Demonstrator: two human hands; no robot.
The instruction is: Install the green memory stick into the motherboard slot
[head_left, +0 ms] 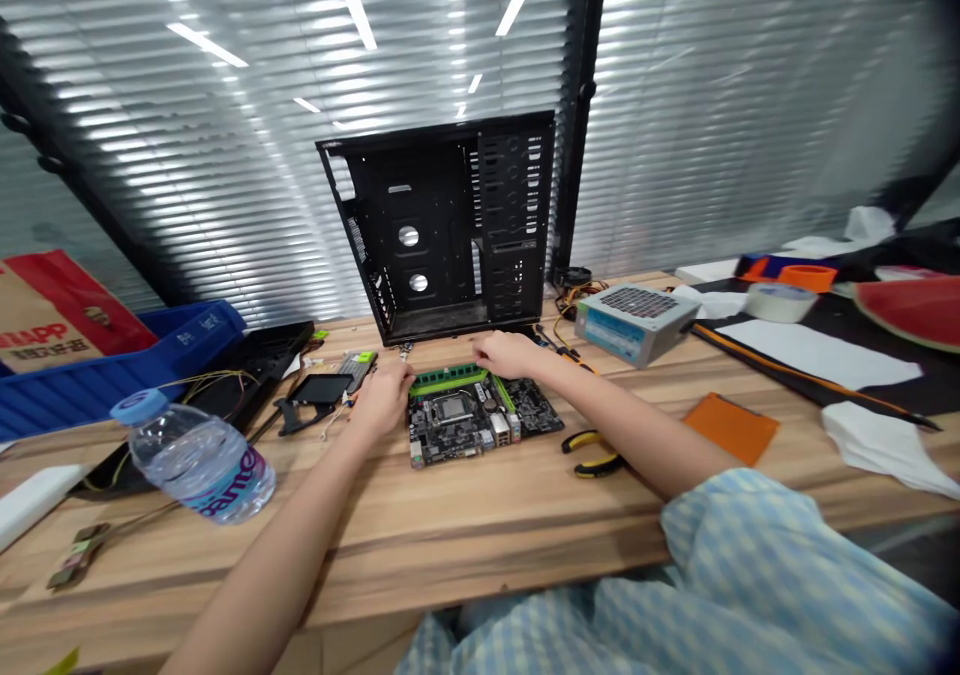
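table (pixel 420 535), hands (pixel 384 395) (pixel 501 353) astride memory stick (pixel 448 374)

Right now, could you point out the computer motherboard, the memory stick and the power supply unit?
Computer motherboard (pixel 474 423): head view, board surface beside the processor socket.
Memory stick (pixel 448 375): head view, middle of its green length.
Power supply unit (pixel 616 336): head view, its blue-labelled side.
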